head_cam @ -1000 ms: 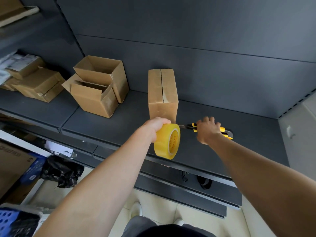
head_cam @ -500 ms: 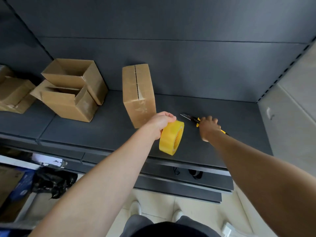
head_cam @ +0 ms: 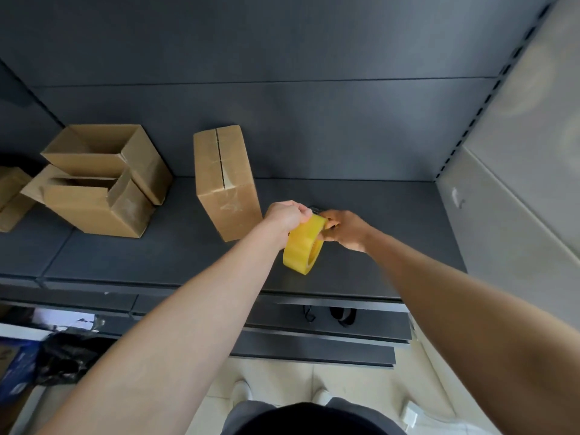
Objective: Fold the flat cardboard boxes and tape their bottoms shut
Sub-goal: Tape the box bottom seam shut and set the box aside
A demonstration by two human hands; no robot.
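Note:
A folded cardboard box (head_cam: 226,183) stands on the dark shelf (head_cam: 392,252), its flap seam facing up and shiny tape over its near end. Just right of it my left hand (head_cam: 287,215) grips a yellow tape roll (head_cam: 303,244) by its top rim, above the shelf. My right hand (head_cam: 345,229) is against the roll's far edge with its fingers curled. A dark tip of the utility knife (head_cam: 315,210) sticks out to the left of that hand; the handle is hidden inside it.
Two open-topped cardboard boxes (head_cam: 106,158) (head_cam: 91,205) sit stacked together at the shelf's left, with another box (head_cam: 9,199) at the frame edge. A grey wall panel (head_cam: 518,199) bounds the shelf on the right. A black bag (head_cam: 66,356) lies on the floor, lower left.
My right hand has lifted off the shelf with the knife and moved left to the tape roll. My left hand has kept hold of the roll. The view has swung right.

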